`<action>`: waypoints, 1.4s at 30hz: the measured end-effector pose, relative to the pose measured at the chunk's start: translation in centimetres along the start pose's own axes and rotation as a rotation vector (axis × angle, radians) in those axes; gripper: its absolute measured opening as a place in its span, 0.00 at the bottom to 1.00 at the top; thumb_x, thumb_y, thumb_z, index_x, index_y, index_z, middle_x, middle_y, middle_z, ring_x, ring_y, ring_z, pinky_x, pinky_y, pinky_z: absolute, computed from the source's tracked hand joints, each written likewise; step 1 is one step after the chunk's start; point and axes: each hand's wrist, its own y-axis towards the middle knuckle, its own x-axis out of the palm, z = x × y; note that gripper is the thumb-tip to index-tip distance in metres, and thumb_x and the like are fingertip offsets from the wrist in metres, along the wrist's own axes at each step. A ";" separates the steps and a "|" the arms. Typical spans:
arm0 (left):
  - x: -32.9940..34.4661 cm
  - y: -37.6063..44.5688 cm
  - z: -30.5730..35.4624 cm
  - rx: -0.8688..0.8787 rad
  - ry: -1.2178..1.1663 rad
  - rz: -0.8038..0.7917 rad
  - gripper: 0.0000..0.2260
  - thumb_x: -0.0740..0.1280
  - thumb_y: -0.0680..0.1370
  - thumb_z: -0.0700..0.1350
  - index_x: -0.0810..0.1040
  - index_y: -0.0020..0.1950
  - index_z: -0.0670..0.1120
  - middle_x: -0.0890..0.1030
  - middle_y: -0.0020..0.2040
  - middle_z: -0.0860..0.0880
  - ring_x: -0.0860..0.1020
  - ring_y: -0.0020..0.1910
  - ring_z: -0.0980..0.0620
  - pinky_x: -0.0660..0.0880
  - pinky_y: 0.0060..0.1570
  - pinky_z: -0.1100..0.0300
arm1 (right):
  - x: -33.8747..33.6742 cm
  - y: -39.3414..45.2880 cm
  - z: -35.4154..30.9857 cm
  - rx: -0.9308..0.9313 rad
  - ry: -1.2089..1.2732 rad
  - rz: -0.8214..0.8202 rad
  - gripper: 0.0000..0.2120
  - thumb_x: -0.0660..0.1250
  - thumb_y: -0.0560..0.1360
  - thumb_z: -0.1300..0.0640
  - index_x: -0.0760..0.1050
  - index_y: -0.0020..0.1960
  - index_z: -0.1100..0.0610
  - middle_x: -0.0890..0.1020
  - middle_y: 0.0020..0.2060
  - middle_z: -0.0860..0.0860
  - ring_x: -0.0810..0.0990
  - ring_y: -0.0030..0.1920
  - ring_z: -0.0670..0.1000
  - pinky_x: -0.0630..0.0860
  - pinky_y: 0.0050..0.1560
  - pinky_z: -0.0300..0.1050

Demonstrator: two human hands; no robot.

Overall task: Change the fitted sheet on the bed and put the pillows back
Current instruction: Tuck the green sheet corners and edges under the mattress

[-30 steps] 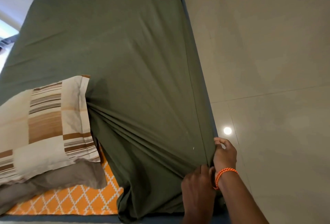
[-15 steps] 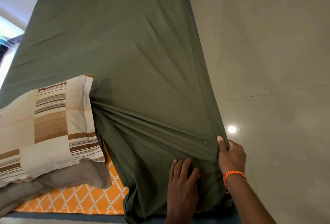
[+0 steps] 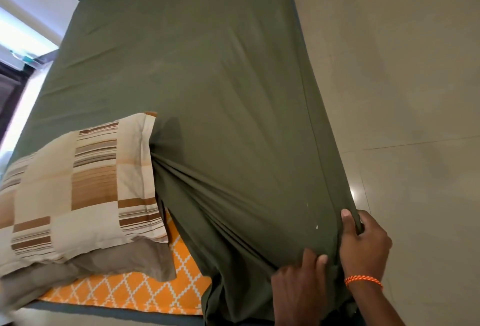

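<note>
Both hands at lower right: right hand (image 3: 365, 243) grips green sheet (image 3: 207, 91) corner, thumb up; left hand (image 3: 298, 281) pinches folds, fingers curled.

**Both hands low at the right of the frame**

We kept our right hand (image 3: 365, 241) at the lower right, thumb pointing up, fingers curled round a pinched fold, an orange band at the wrist. Our left hand (image 3: 298, 282) sat just beside it, lower and to the left, fingers bent, fingertips pinching cloth. The forearms ran off the bottom edge.
</note>
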 end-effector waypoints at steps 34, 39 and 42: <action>7.5 -3.4 0.5 0.303 0.310 0.119 0.20 0.66 0.82 0.51 0.75 0.30 0.48 0.78 0.28 0.47 0.76 0.25 0.43 0.69 0.25 0.54 | 0.6 4.4 6.7 0.659 0.590 -0.506 0.09 0.72 0.79 0.53 0.85 0.58 0.50 0.87 0.55 0.56 0.84 0.58 0.60 0.81 0.62 0.59; 7.9 -3.2 0.5 0.351 0.307 0.157 0.20 0.66 0.82 0.50 0.76 0.30 0.48 0.77 0.28 0.48 0.76 0.25 0.44 0.68 0.25 0.53 | 0.4 4.2 6.8 0.667 0.604 -0.531 0.12 0.74 0.77 0.51 0.84 0.61 0.49 0.87 0.56 0.51 0.85 0.58 0.57 0.82 0.60 0.57; 8.2 -3.2 0.5 0.369 0.319 0.159 0.19 0.65 0.82 0.49 0.76 0.30 0.49 0.77 0.28 0.47 0.75 0.25 0.44 0.69 0.25 0.53 | 0.1 4.7 6.9 0.595 0.548 -0.588 0.15 0.76 0.74 0.48 0.84 0.60 0.50 0.86 0.56 0.55 0.85 0.57 0.53 0.82 0.61 0.53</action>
